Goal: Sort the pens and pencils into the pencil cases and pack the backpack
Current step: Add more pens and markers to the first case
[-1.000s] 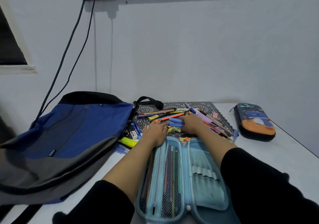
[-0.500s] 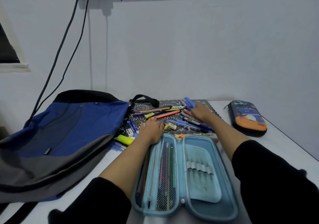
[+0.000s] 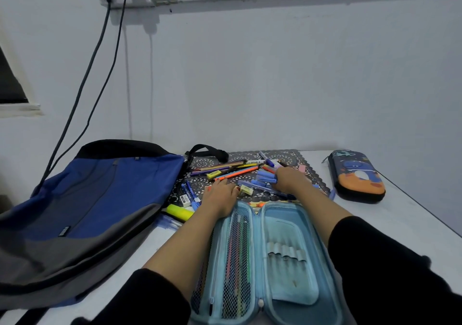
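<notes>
Pens and pencils [image 3: 235, 172], orange, yellow, blue and purple, lie scattered on 1 dark lace mat [image 3: 287, 155] between 1 blue-grey backpack [image 3: 100, 199] and 2 pencil cases: light-blue case [image 3: 287, 224] open nearest, dark case [image 3: 357, 177] closed at right. Left hand [image 3: 220, 197] lies flat, fingers together. Right hand [image 3: 287, 179] covers blue pens [image 3: 266, 177]; its grip cannot be told.
</notes>
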